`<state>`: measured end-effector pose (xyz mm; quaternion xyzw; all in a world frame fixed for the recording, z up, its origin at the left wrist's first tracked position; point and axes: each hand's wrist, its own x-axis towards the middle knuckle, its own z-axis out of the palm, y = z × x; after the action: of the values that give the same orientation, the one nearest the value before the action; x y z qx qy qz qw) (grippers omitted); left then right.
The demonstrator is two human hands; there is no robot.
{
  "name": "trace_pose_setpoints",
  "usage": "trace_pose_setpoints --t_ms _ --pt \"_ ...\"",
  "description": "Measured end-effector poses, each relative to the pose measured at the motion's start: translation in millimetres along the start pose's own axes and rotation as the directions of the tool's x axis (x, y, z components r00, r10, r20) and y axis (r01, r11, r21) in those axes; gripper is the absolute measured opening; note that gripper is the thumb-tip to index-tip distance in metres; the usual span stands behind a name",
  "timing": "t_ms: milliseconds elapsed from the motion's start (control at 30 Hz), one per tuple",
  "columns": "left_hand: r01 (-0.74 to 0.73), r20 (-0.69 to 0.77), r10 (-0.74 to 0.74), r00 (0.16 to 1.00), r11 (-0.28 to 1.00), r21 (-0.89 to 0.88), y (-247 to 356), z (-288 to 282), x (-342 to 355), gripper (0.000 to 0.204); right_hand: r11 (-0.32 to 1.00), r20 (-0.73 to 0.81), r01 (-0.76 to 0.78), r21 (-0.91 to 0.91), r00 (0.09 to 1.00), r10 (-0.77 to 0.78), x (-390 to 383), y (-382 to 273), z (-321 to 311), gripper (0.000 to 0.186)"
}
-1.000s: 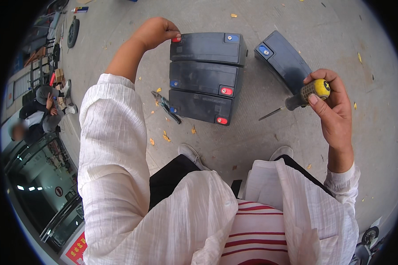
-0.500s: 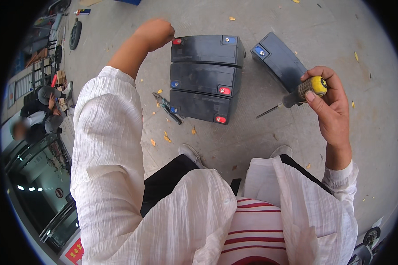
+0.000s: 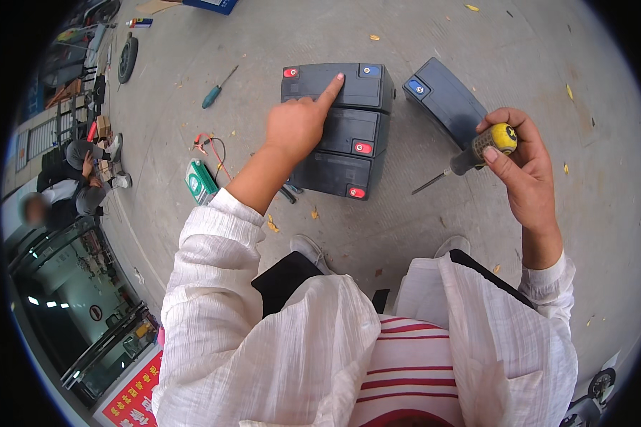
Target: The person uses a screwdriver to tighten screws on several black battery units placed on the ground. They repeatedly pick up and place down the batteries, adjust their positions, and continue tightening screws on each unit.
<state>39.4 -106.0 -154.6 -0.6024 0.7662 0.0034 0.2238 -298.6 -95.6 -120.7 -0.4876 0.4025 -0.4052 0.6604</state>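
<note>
Three black batteries with red and blue terminals lie side by side: the far one (image 3: 313, 89), a middle one (image 3: 342, 128) and a near one (image 3: 335, 174). My left hand (image 3: 299, 124) reaches over them, index finger stretched onto the far battery's top, other fingers curled, holding nothing visible; it hides the left ends of the nearer two. A fourth battery (image 3: 438, 92) lies angled to the right. My right hand (image 3: 523, 181) grips a yellow-and-black screwdriver (image 3: 481, 151) above that battery's near end, its thin shaft pointing down-left.
Left of the batteries lie a teal screwdriver (image 3: 214, 95), red-and-black clamp leads (image 3: 203, 142), a green-and-white device (image 3: 199, 181) and partly hidden pliers (image 3: 288, 196). A seated person (image 3: 71, 171), a loose wheel (image 3: 127, 60) and a glass doorway (image 3: 64, 285) are at the far left.
My left hand has left the far battery's red terminal, moving right and down with index extended. The arm's shift uncovers the teal screwdriver, leads and green device. My right hand barely moved.
</note>
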Motion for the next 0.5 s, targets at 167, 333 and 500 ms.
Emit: trace_pose_setpoints --t_ms 167,333,500 --pt "0.541 0.176 -0.556 0.812 0.831 0.126 -59 41 -1 0.067 0.999 -0.025 -0.029 0.042 0.999 0.030 -4 -3 -6 0.034" --pt "0.242 0.059 -0.237 0.970 0.966 -0.092 6 -13 -9 0.069 1.000 -0.006 0.001 0.030 1.000 -0.001 -2 -1 0 0.034" --pt "0.176 0.086 -0.166 0.982 0.977 -0.124 28 -10 -6 0.071 1.000 -0.008 -0.011 0.027 1.000 0.011 -2 -4 2 0.033"
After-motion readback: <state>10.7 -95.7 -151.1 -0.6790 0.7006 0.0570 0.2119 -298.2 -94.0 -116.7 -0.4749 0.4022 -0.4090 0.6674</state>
